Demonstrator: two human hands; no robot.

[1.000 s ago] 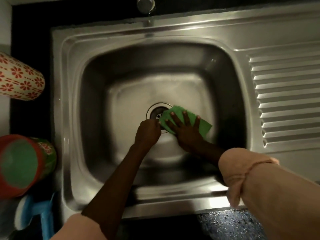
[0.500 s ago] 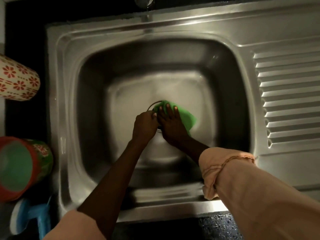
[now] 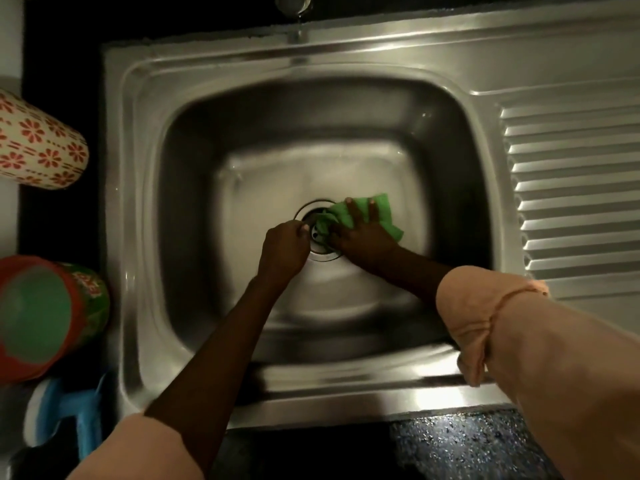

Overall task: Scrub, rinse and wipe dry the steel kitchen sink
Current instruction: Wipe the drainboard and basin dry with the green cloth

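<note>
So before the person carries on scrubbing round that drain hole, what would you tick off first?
1. Green cloth under the right hand: ok, the fingers are spread flat on it.
2. Cloth placed at the drain: ok, its edge overlaps the drain's right rim.
3. Left hand clear of the cloth's path: not ok, it is curled right at the drain's left rim.
4. What the left hand holds: cannot tell.
5. Tap shut off: cannot tell, only a faint streak shows below it.
6. Sink basin free of dishes: ok.
</note>
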